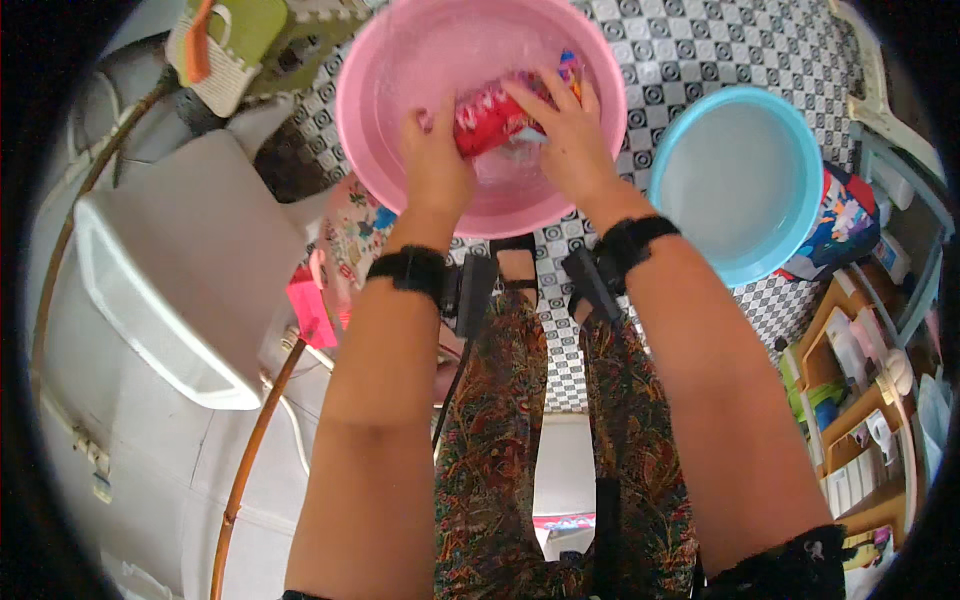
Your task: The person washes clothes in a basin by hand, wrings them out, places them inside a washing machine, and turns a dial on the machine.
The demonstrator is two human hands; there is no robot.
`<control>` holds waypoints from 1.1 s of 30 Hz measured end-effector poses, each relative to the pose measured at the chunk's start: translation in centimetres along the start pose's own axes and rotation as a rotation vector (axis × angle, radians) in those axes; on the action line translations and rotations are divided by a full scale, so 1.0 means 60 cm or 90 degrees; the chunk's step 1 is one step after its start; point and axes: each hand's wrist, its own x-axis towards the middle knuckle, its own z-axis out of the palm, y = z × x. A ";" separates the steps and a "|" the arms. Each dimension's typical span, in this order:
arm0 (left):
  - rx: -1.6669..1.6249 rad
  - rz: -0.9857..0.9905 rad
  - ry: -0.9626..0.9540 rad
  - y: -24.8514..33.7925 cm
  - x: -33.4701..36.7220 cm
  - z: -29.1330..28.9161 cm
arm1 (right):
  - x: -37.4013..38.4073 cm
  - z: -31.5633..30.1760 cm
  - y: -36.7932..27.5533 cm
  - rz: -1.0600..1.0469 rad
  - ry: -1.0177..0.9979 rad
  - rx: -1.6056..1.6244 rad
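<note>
A wide pink basin (365,170) holds water on the floor ahead of me. Inside it lies a red bundle (487,122) with white markings; whether it is a soft packet or folded cloth, I cannot tell. My left hand (437,165) grips its left end, thumb and fingers bent round it. Over its right part my right hand (572,140) curls, fingers pressing on top. A small purple and orange piece (570,70) shows beyond the right fingertips. Something pale and shiny (527,136) sits under the right hand, partly hidden. Both wrists carry black straps with dark boxes.
To the right stands a light blue basin (735,180) of cloudy water, beside a dark patterned cloth bundle (835,220). A shelf rack (860,400) with bottles and boxes lines the right. At left are a white sink-like fixture (190,260), a wooden stick (250,465) and a green slipper (245,45).
</note>
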 end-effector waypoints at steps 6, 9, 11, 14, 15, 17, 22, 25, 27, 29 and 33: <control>0.130 -0.035 -0.095 -0.020 -0.006 0.100 | -0.021 0.065 0.047 -0.007 -0.205 -0.222; 0.151 -0.035 -0.123 -0.045 -0.013 0.123 | -0.020 0.082 0.053 -0.021 -0.247 -0.283; 0.161 0.003 -0.103 -0.048 -0.008 0.130 | -0.017 0.087 0.059 -0.020 -0.252 -0.274; 0.195 -0.108 -0.256 -0.037 0.000 0.133 | -0.016 0.088 0.068 -0.010 -0.294 -0.252; 0.166 -0.104 -0.221 -0.040 0.001 0.134 | -0.012 0.088 0.068 -0.017 -0.289 -0.270; 0.133 -0.104 -0.189 -0.048 0.005 0.142 | -0.005 0.094 0.071 -0.024 -0.290 -0.289; 0.177 -0.166 -0.210 -0.051 0.014 0.172 | 0.010 0.106 0.070 0.007 -0.375 -0.343; 0.169 -0.140 -0.167 -0.074 0.022 0.180 | 0.030 0.101 0.050 0.023 -0.408 -0.366; 0.205 -0.126 -0.152 -0.086 0.030 0.183 | 0.040 0.102 0.044 -0.001 -0.391 -0.394; 0.242 -0.108 -0.134 -0.095 0.053 0.173 | 0.074 0.093 0.048 -0.024 -0.366 -0.423; 0.117 -0.067 -0.292 -0.083 0.057 0.113 | 0.107 0.060 0.052 0.026 -0.600 -0.243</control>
